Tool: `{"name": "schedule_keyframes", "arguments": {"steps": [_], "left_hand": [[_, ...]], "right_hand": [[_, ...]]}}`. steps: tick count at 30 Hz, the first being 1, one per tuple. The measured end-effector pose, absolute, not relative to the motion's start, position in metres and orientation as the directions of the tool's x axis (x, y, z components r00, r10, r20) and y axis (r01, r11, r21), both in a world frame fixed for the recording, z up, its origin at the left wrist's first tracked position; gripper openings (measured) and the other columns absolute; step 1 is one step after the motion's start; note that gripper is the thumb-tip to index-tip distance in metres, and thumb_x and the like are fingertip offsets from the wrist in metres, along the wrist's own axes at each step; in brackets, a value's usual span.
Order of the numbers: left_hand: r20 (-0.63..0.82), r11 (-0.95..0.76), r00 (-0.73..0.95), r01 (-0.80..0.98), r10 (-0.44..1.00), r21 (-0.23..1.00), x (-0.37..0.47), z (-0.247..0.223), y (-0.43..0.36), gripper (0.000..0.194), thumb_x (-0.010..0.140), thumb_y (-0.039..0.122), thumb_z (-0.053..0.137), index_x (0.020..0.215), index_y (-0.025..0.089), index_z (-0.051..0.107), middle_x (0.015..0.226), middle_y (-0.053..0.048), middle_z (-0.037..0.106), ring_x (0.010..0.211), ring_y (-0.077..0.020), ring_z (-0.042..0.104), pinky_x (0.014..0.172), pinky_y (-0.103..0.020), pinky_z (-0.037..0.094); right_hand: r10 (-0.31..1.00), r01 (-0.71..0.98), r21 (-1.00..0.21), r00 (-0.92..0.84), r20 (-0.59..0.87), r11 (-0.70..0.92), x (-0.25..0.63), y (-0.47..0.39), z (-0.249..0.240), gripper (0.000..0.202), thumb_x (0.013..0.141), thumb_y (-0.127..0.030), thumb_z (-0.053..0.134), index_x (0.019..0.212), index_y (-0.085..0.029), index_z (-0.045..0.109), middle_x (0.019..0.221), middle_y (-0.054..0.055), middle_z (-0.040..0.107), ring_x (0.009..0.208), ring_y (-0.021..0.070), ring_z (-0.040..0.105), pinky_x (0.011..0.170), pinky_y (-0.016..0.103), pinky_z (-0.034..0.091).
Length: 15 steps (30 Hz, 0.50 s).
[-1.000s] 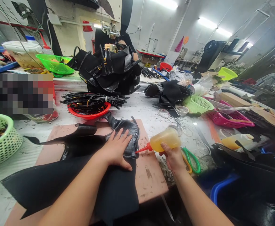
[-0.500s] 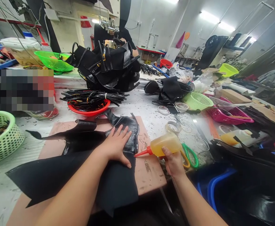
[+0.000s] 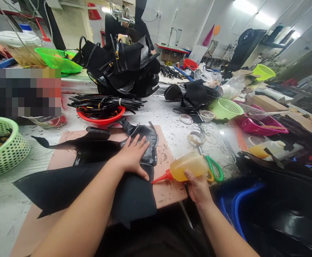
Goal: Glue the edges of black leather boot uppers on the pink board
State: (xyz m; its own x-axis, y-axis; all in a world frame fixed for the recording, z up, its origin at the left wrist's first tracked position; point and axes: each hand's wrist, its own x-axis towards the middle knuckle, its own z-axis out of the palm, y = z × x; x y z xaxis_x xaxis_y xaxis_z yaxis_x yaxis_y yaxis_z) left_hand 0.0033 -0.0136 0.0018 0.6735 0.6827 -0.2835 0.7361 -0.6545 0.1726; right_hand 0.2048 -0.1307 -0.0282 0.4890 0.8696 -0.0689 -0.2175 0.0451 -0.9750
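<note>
1. Left hand (image 3: 134,157): fingers spread, palm down, laid flat across a black panel (image 3: 134,201) and its glossy section (image 3: 148,141).
2. Black panel: placed on a pink board (image 3: 168,191), reaching past the board's left edge and slightly over its front edge.
3. Right hand (image 3: 198,187): closed around a squeeze bottle (image 3: 189,166) of yellowish liquid, thumb on its near side.
4. Squeeze bottle: tilted, held over the board's right edge; red nozzle (image 3: 161,177) pointed at the panel's right edge. Contact could not be told.
5. Scissors (image 3: 218,170), green-handled: beyond the board's right edge, near the worktable's (image 3: 159,109) front edge.
6. Red bowl (image 3: 102,122): just behind the board's back edge, heaped with black strips (image 3: 105,103).
7. Pale green basket (image 3: 20,148): left of the board's left edge.
</note>
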Motion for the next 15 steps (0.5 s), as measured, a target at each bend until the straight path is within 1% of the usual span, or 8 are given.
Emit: {"name": "schedule_keyframes", "arguments": {"steps": [4,7,10,12,14,15], "left_hand": [[-0.284,-0.655,0.674,0.735,0.682,0.172,0.004,0.002,-0.014,0.13,0.041,0.076,0.062,0.141,0.011,0.011,0.149,-0.015,0.002,0.135,-0.0363,-0.007,0.106,-0.052,-0.004],[-0.288,-0.656,0.672,0.737,0.682,0.165,0.005,0.002,-0.014,0.126,0.045,0.075,0.06,0.141,0.011,0.011,0.149,-0.015,0.002,0.135,-0.0356,-0.008,0.106,-0.052,-0.004],[-0.284,-0.659,0.675,0.734,0.681,0.164,0.005,0.001,-0.014,0.123,0.047,0.076,0.058,0.141,0.011,0.011,0.149,-0.015,0.002,0.135,-0.0357,-0.008,0.106,-0.052,-0.004],[-0.278,-0.663,0.679,0.731,0.68,0.163,0.005,0.0,-0.013,0.122,0.048,0.077,0.056,0.141,0.011,0.011,0.149,-0.015,0.001,0.135,-0.0357,-0.008,0.106,-0.052,-0.005],[-0.279,-0.663,0.677,0.732,0.681,0.158,0.005,0.0,-0.013,0.122,0.048,0.077,0.056,0.141,0.012,0.011,0.149,-0.014,0.001,0.135,-0.0355,-0.008,0.106,-0.052,-0.004],[-0.28,-0.663,0.677,0.732,0.681,0.158,0.005,-0.001,-0.012,0.123,0.047,0.077,0.056,0.141,0.012,0.011,0.149,-0.014,0.001,0.135,-0.0355,-0.008,0.106,-0.052,-0.005]], "right_hand": [[0.87,-0.245,-0.969,0.481,-0.102,0.022,0.206,-0.14,-0.031,0.062,0.046,-0.042,0.079,0.101,-0.02,0.059,0.075,0.003,0.065,0.071,0.0185,0.06,0.068,0.033,0.049],[0.872,-0.232,-0.973,0.478,-0.101,0.014,0.207,-0.147,-0.033,0.059,0.047,-0.042,0.079,0.097,-0.019,0.06,0.07,0.002,0.064,0.072,0.0197,0.06,0.07,0.035,0.05],[0.865,-0.224,-0.974,0.493,-0.092,0.024,0.207,-0.153,-0.033,0.054,0.047,-0.042,0.079,0.092,-0.019,0.061,0.07,0.003,0.064,0.074,0.0209,0.06,0.07,0.036,0.05],[0.86,-0.231,-0.972,0.502,-0.089,0.035,0.207,-0.158,-0.032,0.051,0.047,-0.041,0.079,0.09,-0.019,0.061,0.068,0.002,0.063,0.072,0.0205,0.06,0.065,0.034,0.051],[0.862,-0.247,-0.969,0.497,-0.105,0.024,0.209,-0.163,-0.032,0.048,0.048,-0.04,0.079,0.088,-0.02,0.06,0.065,0.001,0.061,0.063,0.018,0.058,0.051,0.028,0.05],[0.866,-0.253,-0.968,0.485,-0.12,0.007,0.21,-0.165,-0.033,0.047,0.049,-0.04,0.078,0.087,-0.02,0.06,0.064,0.0,0.06,0.057,0.0164,0.056,0.043,0.024,0.046]]}}
